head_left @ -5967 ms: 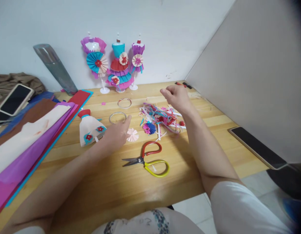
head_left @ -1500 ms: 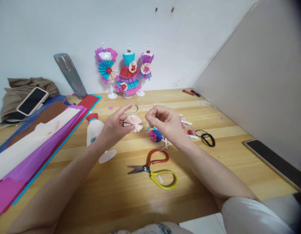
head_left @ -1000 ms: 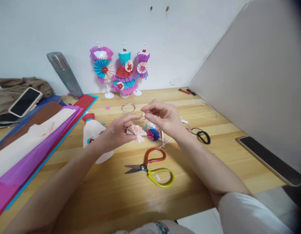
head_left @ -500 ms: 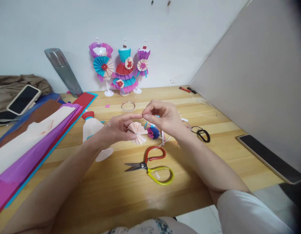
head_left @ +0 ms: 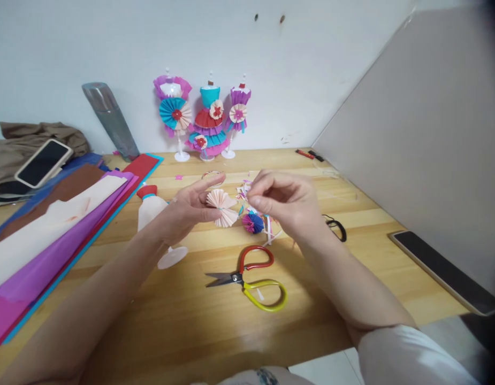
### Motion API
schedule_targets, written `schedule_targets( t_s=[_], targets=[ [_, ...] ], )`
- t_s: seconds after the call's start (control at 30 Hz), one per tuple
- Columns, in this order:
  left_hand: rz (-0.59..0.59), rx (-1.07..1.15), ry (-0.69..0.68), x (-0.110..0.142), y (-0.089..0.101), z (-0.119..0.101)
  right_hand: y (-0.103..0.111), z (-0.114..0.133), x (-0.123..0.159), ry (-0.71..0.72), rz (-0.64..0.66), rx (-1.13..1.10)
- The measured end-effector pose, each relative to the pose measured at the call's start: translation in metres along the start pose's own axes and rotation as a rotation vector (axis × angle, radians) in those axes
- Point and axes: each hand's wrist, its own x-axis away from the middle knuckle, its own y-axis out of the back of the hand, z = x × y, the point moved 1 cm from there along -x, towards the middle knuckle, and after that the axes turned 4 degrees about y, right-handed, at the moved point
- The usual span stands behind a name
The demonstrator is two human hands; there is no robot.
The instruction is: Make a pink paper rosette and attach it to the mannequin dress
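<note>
Between the thumb and fingers of my left hand (head_left: 187,206) is a pale peach pleated paper fan (head_left: 222,208), its folds gathered at the middle; the index finger stretches out above it. My right hand (head_left: 285,200) is pinched, thumb against forefinger, a little to the right of the fan; whatever sits in the pinch is too small to make out. Below it lies a pink and blue pleated paper rosette (head_left: 253,223) among paper scraps (head_left: 244,190). Scissors (head_left: 236,278) with one red and one yellow handle rest open nearer to me.
A small dress form (head_left: 149,208) in pale paper lies behind my left wrist. Three decorated dress forms (head_left: 209,120) stand by the wall. Coloured paper sheets (head_left: 58,230), a phone (head_left: 44,163) and a bottle (head_left: 111,120) are left; a dark flat device (head_left: 443,270) lies right.
My right hand has pulled away from my left fingertip, moving right. My left hand, still holding the pleated fan, has tilted its index finger up. The view has shifted slightly.
</note>
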Motion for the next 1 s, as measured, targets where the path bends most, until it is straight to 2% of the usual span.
schedule_targets(
  t_s=[0.07, 0.13, 0.4, 0.67, 1.0],
  targets=[
    [-0.018, 0.003, -0.010, -0.001, 0.002, 0.002, -0.003, 0.004, 0.003, -0.007, 0.093, 0.072],
    [-0.038, 0.023, -0.034, -0.002, 0.003, 0.005, -0.006, 0.007, 0.005, 0.011, 0.123, 0.130],
    [-0.039, 0.010, -0.067, -0.006, 0.010, 0.013, 0.000, 0.005, 0.005, 0.119, 0.011, 0.214],
    [-0.018, 0.032, -0.073, -0.004, 0.009, 0.013, 0.005, 0.001, 0.004, 0.093, 0.115, 0.126],
    [-0.060, 0.092, -0.026, -0.001, 0.001, 0.003, -0.002, 0.007, 0.008, 0.080, 0.187, 0.185]
  ],
)
